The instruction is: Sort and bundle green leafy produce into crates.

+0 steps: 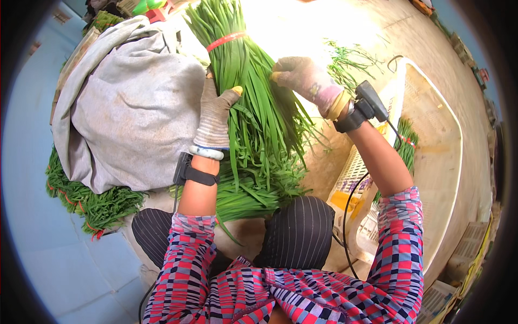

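Note:
A large bunch of green garlic chives (251,97) with a red band (226,40) around its upper part stands tilted before me. My left hand (216,107), in a striped knit glove with a worn yellow thumb tip, grips its left side below the band. At the bunch's right edge is my right hand (305,79), in a pale stained glove with curled fingers. Whether those fingers pinch any leaves is hidden. Beneath the held bunch, more chives (251,198) lie on the floor by my knees.
A grey cloth (133,101) covers a heap at left, with banded chives (101,206) below it. To the right stands a white plastic crate (439,133) holding a banded bunch (406,135). Loose leaves (350,58) litter the floor. A black cable (346,214) hangs by my right arm.

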Action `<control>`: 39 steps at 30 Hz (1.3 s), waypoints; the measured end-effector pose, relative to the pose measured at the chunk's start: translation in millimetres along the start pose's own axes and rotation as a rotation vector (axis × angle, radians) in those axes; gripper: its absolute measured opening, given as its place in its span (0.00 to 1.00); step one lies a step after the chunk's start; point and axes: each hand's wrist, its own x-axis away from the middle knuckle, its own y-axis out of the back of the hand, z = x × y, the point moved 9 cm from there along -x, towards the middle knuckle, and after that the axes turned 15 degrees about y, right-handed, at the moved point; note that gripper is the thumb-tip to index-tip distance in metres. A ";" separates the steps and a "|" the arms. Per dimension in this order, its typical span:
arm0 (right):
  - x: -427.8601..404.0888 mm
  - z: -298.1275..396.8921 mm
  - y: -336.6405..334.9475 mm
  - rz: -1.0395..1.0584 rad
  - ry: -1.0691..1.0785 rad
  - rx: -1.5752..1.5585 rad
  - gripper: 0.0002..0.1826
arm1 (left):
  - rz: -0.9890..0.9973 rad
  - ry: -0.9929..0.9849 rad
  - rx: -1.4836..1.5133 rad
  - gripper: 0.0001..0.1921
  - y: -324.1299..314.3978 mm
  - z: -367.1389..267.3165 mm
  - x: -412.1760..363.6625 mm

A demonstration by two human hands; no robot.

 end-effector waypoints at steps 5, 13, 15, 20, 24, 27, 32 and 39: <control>0.8 36.3 11.7 -0.196 0.399 0.595 0.10 | -0.034 0.118 0.099 0.29 5.3 23.3 -7.5; 3.9 -12.4 33.0 0.132 -0.104 0.626 0.12 | -0.059 -0.109 -0.095 0.29 27.5 21.3 -13.3; 17.0 -29.3 33.6 0.440 -0.157 0.723 0.17 | -0.081 -0.021 -0.127 0.32 36.0 26.5 -9.1; -1.9 -28.5 40.3 -0.009 0.104 -0.014 0.35 | 0.171 0.085 -0.094 0.35 8.7 33.1 4.8; -18.3 -3.8 10.0 -0.077 0.409 -0.412 0.54 | 0.290 0.166 -0.039 0.41 -32.9 33.3 14.1; -1.8 9.2 28.7 -0.288 0.377 -0.583 0.49 | 0.237 0.219 -0.223 0.40 -64.4 17.6 20.8; 45.2 45.4 123.3 -0.514 0.284 -0.780 0.30 | 0.486 0.096 -0.115 0.44 -160.9 -44.9 47.5; 223.8 92.6 309.9 -0.685 -0.069 -0.579 0.25 | 0.888 0.073 -0.044 0.52 -263.7 -19.1 48.8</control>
